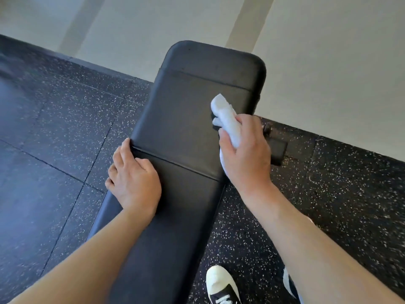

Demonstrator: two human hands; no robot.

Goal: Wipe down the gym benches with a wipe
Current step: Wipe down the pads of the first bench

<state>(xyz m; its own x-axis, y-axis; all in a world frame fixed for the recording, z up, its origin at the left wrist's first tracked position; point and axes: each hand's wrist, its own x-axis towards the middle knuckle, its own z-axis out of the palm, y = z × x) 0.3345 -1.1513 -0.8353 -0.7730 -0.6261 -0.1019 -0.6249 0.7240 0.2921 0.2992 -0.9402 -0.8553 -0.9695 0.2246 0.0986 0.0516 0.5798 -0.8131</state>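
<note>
A crumpled white wipe (226, 119) is gripped in the curled fingers of the right hand (245, 148) at the right edge of the long black padded vinyl bench (186, 110), whose long axis runs away toward the pale wall (328, 62); unwiped pad lies ahead and leftward. The left hand (133, 178), fingers relaxed, is rested on the left edge. No containers are shown.

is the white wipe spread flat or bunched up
Bunched up: the white wipe sits crumpled in the right hand, a wad sticking out over the black padded bench.
</note>
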